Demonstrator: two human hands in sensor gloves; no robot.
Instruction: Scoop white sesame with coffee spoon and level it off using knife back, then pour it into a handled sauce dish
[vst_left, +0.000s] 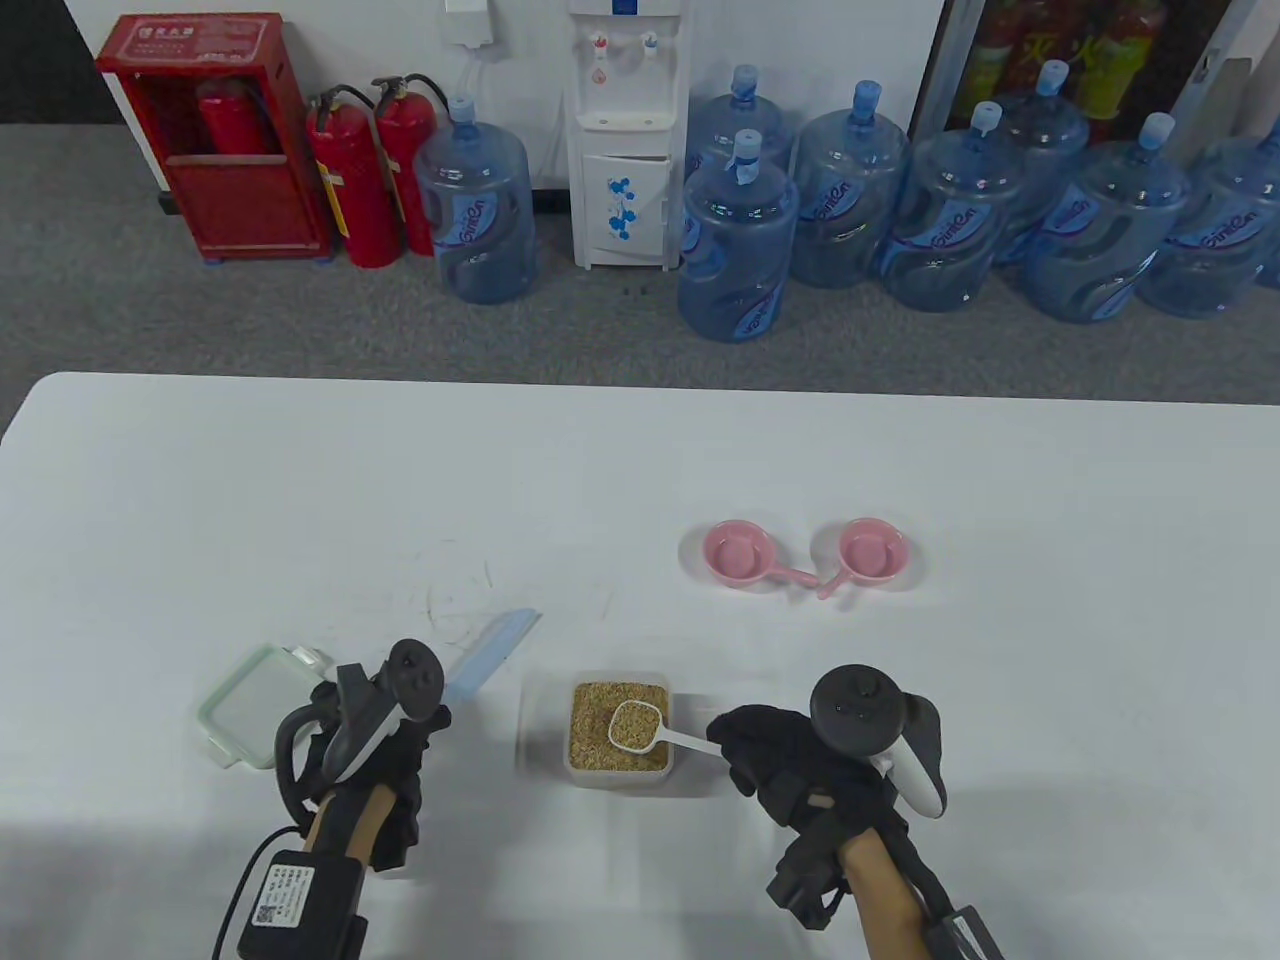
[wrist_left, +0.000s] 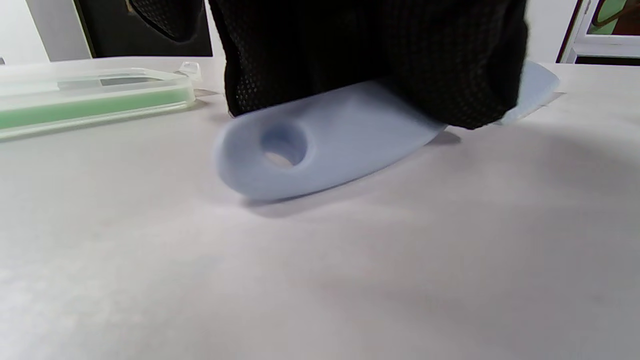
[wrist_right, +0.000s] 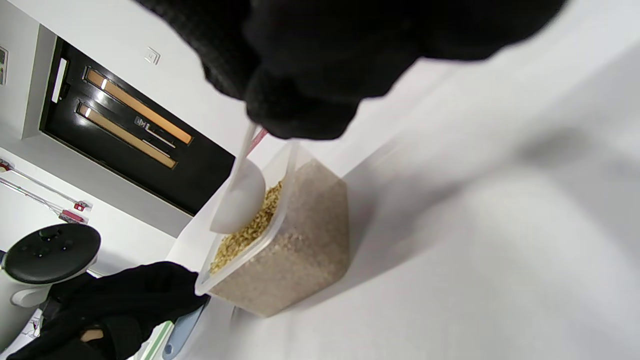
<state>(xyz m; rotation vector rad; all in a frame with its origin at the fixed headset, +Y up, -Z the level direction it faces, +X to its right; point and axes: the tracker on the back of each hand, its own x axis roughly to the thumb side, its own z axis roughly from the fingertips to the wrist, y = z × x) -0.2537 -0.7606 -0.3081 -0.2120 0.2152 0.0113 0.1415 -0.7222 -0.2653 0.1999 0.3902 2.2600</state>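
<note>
A clear tub of white sesame (vst_left: 620, 740) stands near the table's front edge. My right hand (vst_left: 735, 748) pinches the handle of a white coffee spoon (vst_left: 636, 725), whose bowl lies on the sesame surface. The right wrist view shows the spoon (wrist_right: 241, 197) dipping into the grains inside the tub (wrist_right: 292, 250). To the tub's left, my left hand (vst_left: 420, 722) grips the handle of a light blue knife (vst_left: 497, 648); its blade points away over the table. In the left wrist view the gloved fingers (wrist_left: 375, 60) cover the knife handle (wrist_left: 310, 150). Two pink handled sauce dishes (vst_left: 738, 553) (vst_left: 872, 548) sit beyond the tub.
The tub's green-rimmed lid (vst_left: 248, 716) lies flat on the table left of my left hand, and it shows as well in the left wrist view (wrist_left: 90, 97). Water bottles, a dispenser and fire extinguishers stand on the floor beyond the table's far edge.
</note>
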